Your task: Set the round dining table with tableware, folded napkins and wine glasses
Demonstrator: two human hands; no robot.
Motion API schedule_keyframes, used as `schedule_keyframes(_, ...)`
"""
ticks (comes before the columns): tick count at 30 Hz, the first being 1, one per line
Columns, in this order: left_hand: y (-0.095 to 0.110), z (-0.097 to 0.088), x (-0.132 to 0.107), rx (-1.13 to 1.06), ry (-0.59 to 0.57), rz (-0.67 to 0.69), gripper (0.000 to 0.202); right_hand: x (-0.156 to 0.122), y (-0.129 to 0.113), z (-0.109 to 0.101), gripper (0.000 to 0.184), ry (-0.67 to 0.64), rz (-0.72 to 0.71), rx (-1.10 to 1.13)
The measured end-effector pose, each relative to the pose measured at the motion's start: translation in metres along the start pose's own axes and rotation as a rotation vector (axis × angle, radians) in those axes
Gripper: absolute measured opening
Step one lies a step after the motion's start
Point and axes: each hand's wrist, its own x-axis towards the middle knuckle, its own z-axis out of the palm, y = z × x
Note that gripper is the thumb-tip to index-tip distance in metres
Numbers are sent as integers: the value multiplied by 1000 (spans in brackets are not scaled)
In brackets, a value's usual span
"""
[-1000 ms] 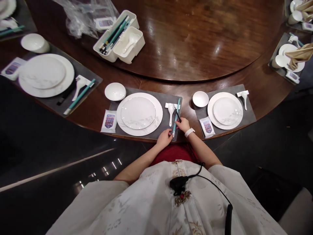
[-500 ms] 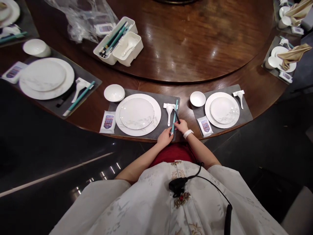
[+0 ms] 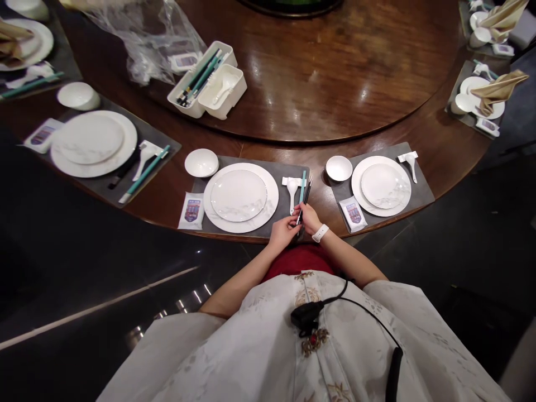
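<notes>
My right hand (image 3: 310, 219), with a white band at the wrist, grips a pair of black chopsticks (image 3: 309, 191) at the right edge of the middle placemat. Close against it, the fingers of my left hand (image 3: 283, 233) are pinched around the lower end of the same chopsticks. Teal chopsticks (image 3: 302, 187) lie alongside on a white rest (image 3: 287, 181), their lower part hidden by my hands. A white spoon (image 3: 292, 196) also leans on that rest. To the left, a small plate (image 3: 238, 195) sits on a larger plate (image 3: 273, 207).
Place settings with bowls (image 3: 201, 163) and wet-wipe packets (image 3: 192, 211) stand on both sides. Further back, a white divided caddy (image 3: 178, 106) holds chopsticks and a spoon. Behind it lies a clear plastic bag (image 3: 142, 39). The curved table edge runs just before me.
My right hand has swung the black chopsticks from a slant to lie nearly parallel beside the teal ones. My left fingers have moved from the teal chopsticks to the black ones. The view has shifted slightly.
</notes>
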Motion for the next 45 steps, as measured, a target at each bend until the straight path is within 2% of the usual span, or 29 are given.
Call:
schedule_keyframes(5, -5, -11, 1, 98, 38, -26, 20, -2, 0, 8, 30, -48, 39, -55)
schedule_keyframes(10, -19, -18, 6, -83, -4, -244, 20, 3, -1, 18, 24, -98, 54, -133)
schedule_keyframes(13, -25, -24, 10, -142, 28, -303, 24, 4, -1, 19, 19, -112, 74, -163)
schedule_keyframes(18, -31, -32, 27, -22, 102, -309, 26, -2, -1, 8, 15, -109, 116, -205)
schedule_keyframes(25, -33, -27, 41, 118, 63, -323, 20, -5, -4, -3, 17, -81, 68, -446)
schedule_keyframes(31, -35, -25, 38, 248, 70, -278, 23, 20, -21, 1, 14, 45, -102, -847)
schedule_keyframes(35, -30, -28, 31, 409, 83, -233, 23, 39, -29, 7, 20, 78, -137, -1062)
schedule_keyframes(39, -27, -27, 19, 582, 67, -157, 37, 50, -27, 13, 25, 86, -133, -1197)
schedule_keyframes(42, -27, -24, 12, 635, 60, -117, 53, 54, -23, 16, 28, 92, -126, -1254)
schedule_keyframes(45, -28, -22, 10, 653, 36, -98, 56, 56, -21, 17, 29, 96, -122, -1283)
